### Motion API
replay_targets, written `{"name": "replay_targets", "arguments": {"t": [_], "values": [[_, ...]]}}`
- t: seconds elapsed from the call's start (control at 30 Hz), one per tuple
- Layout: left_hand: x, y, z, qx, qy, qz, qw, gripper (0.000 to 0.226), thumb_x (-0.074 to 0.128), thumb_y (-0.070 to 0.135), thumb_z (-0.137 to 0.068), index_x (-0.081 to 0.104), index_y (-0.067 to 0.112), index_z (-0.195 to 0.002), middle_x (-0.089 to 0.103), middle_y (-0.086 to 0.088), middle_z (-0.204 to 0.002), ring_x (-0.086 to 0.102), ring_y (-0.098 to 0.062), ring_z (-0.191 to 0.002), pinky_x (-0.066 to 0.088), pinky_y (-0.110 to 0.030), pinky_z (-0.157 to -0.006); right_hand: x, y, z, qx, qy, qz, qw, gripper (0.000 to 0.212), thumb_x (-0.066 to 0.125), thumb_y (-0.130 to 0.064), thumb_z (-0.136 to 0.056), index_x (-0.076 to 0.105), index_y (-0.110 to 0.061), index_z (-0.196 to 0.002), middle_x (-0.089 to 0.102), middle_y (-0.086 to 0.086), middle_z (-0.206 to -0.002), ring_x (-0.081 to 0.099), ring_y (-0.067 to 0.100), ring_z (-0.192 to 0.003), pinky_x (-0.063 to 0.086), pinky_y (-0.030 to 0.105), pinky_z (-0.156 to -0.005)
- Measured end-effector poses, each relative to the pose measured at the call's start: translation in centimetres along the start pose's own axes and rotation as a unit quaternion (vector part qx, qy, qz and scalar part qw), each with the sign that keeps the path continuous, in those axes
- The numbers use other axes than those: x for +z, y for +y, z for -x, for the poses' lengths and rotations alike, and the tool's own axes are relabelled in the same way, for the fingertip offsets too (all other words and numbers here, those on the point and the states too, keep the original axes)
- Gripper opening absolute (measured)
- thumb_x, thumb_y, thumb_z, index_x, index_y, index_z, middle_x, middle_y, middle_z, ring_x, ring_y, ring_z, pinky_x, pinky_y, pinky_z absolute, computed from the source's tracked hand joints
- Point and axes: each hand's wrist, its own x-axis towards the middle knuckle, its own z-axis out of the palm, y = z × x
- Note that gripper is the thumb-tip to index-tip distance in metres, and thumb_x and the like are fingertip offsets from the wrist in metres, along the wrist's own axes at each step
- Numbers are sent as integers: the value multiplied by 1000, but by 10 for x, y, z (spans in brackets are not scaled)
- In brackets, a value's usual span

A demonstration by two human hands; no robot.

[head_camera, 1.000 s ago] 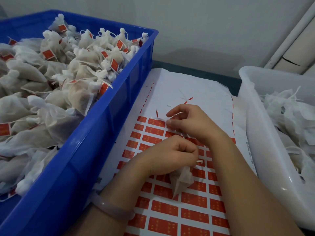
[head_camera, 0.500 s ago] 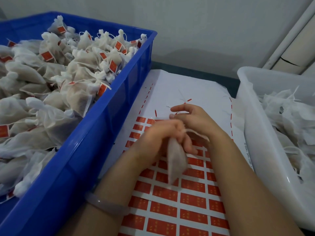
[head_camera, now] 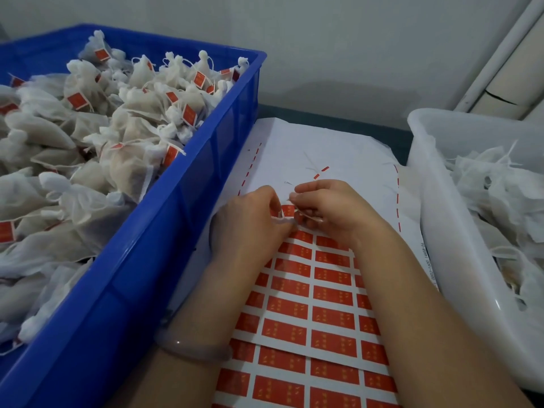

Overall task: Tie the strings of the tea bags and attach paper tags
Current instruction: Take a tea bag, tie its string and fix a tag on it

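My left hand (head_camera: pixel 250 222) and my right hand (head_camera: pixel 332 210) meet fingertip to fingertip over the top rows of the sheet of red paper tags (head_camera: pixel 323 298). Between them shows a small red tag (head_camera: pixel 287 209) with a loop of white string (head_camera: pixel 282 218) across it. My right hand pinches the tag and string. My left hand grips the tea bag, which lies almost wholly hidden under its palm; only a pale edge (head_camera: pixel 214 228) shows at its left.
A blue crate (head_camera: pixel 176 231) on the left is heaped with tied, tagged tea bags (head_camera: pixel 132 128). A white bin (head_camera: pixel 435 219) on the right holds untagged bags (head_camera: pixel 500 201). The sheet's far half is bare backing paper (head_camera: pixel 323 142). A pale bangle (head_camera: pixel 191 346) circles my left wrist.
My left hand has carried the tea bag forward to my right hand at the sheet's top rows. The bag, hanging in view before, is now tucked under the left palm, and a red tag shows between the fingertips.
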Motion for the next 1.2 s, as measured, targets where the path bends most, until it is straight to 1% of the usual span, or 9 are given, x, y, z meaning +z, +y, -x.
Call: {"name": "replay_targets", "arguments": {"t": [0.13, 0.27, 0.37, 0.53, 0.73, 0.83, 0.97, 1.1, 1.2], "values": [[-1, 1, 1, 29, 20, -9, 999, 21, 64, 48, -80, 54, 30, -78, 67, 7, -79, 53, -5, -61, 39, -17, -55, 0, -1, 0, 8, 5, -10, 1000, 11, 68, -16, -84, 63, -18, -94, 66, -2, -93, 62, 10, -86, 54, 25, -70], [-12, 5, 5, 10, 5, 85, 996, 49, 53, 65, -75, 42, 24, -52, 47, 10, -46, 49, -7, -43, 36, -14, -46, -1, 0, 1, 11, 1, -27, 1000, 8, 65, -13, -85, 65, -16, -92, 68, 2, -90, 66, 12, -81, 56, 21, -62], [-22, 1, 5, -51, -35, 162, 985, 52, 46, 52, -88, 46, 19, -47, 49, 6, -39, 49, -3, -35, 33, -7, -37, -2, 1, 1, 4, 0, -13, 1000, 5, 65, -17, -85, 66, -19, -89, 69, -1, -89, 67, 10, -76, 54, 22, -60], [-25, 0, 4, -39, -98, 31, 994, 32, 58, 11, -86, 41, 22, -61, 55, 5, -68, 54, -9, -57, 36, -15, -49, -2, 1, -2, 9, -5, -21, 1000, 6, 64, -16, -86, 65, -21, -84, 68, -2, -90, 66, 12, -80, 51, 22, -62], [-13, -1, 2, -22, -87, 6, 996, 19, 65, 26, -85, 57, 31, -102, 64, 5, -103, 60, -10, -80, 49, -23, -64, -2, 1, 0, 5, -2, -23, 1000, 7, 64, -15, -86, 65, -22, -84, 67, -2, -91, 64, 13, -84, 53, 24, -67], [-5, -1, 1, -19, -34, -6, 999, 26, 66, 43, -81, 61, 31, -103, 68, 4, -99, 57, -7, -73, 51, -26, -65, -3, 1, 0, 5, 1, -26, 1000, 7, 65, -15, -85, 65, -19, -90, 67, -1, -90, 64, 13, -84, 53, 25, -67], [1, 0, 1, 7, 15, -23, 1000, 24, 66, 42, -81, 65, 28, -99, 70, 4, -92, 51, -5, -67, 42, -20, -59, -1, 2, -1, 2, 7, -20, 1000, 11, 66, -15, -84, 65, -18, -94, 67, 0, -93, 64, 15, -86, 55, 31, -78], [-2, 0, 2, -1, 22, 9, 1000, 15, 65, 33, -84, 68, 25, -95, 68, 5, -83, 55, -7, -63, 47, -20, -57, -4, 5, 0, -19, 33, -35, 999, 12, 67, -11, -83, 63, -18, -91, 71, 0, -86, 67, 11, -77, 53, 23, -64], [-5, -1, 1, -31, 23, 53, 998, 9, 65, 31, -85, 65, 25, -91, 62, 8, -80, 57, -9, -64, 51, -21, -59, -6, 7, -2, -84, 79, 16, 993, 15, 67, -11, -83, 62, -24, -87, 70, -6, -88, 67, 4, -77, 53, 15, -63]]}}
